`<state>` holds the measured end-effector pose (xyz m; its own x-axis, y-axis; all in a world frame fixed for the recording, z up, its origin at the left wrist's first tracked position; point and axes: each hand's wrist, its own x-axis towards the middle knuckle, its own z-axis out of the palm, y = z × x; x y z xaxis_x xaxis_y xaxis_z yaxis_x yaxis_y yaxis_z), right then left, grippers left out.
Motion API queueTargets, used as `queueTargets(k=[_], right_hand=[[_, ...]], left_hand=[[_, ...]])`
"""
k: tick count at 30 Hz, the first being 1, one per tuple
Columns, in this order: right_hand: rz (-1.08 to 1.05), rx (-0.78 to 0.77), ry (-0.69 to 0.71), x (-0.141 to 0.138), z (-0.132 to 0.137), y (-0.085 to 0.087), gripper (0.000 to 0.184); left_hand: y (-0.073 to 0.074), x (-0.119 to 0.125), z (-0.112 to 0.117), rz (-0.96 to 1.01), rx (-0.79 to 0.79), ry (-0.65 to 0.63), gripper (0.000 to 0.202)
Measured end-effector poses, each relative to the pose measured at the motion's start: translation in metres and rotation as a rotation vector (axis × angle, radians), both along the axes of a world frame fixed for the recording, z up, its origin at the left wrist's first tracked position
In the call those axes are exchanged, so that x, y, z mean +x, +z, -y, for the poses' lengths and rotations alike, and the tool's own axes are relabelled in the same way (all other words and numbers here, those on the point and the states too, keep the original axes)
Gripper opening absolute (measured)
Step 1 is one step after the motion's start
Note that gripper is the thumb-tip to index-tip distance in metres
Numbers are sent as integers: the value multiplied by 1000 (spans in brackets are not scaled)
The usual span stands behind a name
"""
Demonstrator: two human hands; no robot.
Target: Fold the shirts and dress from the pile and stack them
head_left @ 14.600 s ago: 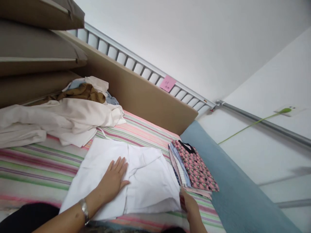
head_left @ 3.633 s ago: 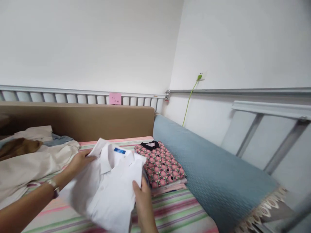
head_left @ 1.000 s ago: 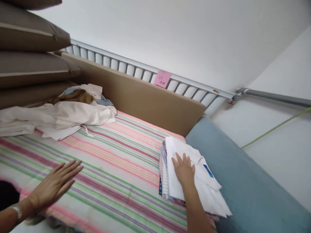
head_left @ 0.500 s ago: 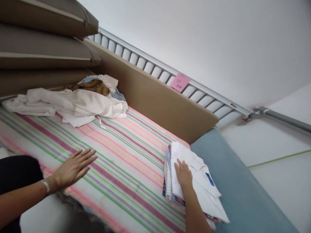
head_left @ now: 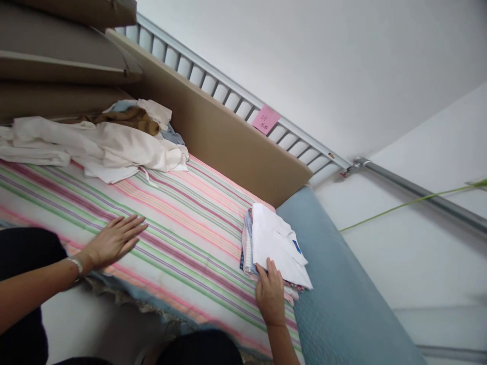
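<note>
A folded white shirt with a small blue label lies on top of a stack of folded clothes at the right of the striped bed sheet. My right hand rests flat at the near edge of that stack, fingertips touching the shirt's lower edge, fingers stretched out. Far to the left, my left hand lies flat and open on the sheet, holding nothing; a metal bracelet sits on its wrist.
A heap of unfolded cream, brown and blue clothes lies at the back left under stacked brown cushions. A brown board and a white rail with a pink note run behind. A blue quilt borders the right.
My right hand has slid back from the top of the white shirt to the stack's near edge. The left hand stays flat on the sheet. The view has shifted slightly.
</note>
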<state>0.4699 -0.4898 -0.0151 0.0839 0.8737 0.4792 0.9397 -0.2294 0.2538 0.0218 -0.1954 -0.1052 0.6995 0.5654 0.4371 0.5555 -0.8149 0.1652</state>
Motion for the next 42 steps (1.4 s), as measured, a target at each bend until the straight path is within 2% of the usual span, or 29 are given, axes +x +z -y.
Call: queueTargets(k=[5, 11, 15, 19, 21, 23, 27, 30, 33, 36, 39, 42], right_hand=[[7, -88, -114, 5, -10, -1, 40], [-131, -150, -245, 24, -15, -9, 44], [-277, -188, -323, 27, -21, 5, 39], [-380, -98, -501, 30, -28, 26, 38], [-385, -52, -555, 28, -29, 28, 40], [-390, -37, -556, 23, -28, 23, 38], [-328, -111, -431, 14, -27, 14, 30], [-455, -211, -411, 15, -34, 27, 31], [-640, -231, -458, 19, -52, 51, 47], [-528, -101, -450, 22, -83, 65, 55], [-353, -58, -420, 27, -121, 63, 54], [-332, -117, -483, 37, -155, 55, 56]], left_hand=[[0, 1, 1, -2, 6, 26, 48], [-1, 1, 2, -4, -22, 49, 48], [-1, 1, 3, 3, -43, 49, 48], [-1, 1, 3, 40, -57, 45, 47], [-1, 1, 3, 43, -55, 48, 47], [-1, 2, 4, 32, -50, 53, 47], [1, 1, 5, 33, -44, 53, 46], [3, 1, 7, 33, -39, 47, 46], [4, 1, 7, 48, -38, 49, 47], [4, 0, 6, 60, -33, 47, 47], [2, 0, 5, 44, -12, 40, 49], [-1, -1, 4, 22, 25, 35, 52]])
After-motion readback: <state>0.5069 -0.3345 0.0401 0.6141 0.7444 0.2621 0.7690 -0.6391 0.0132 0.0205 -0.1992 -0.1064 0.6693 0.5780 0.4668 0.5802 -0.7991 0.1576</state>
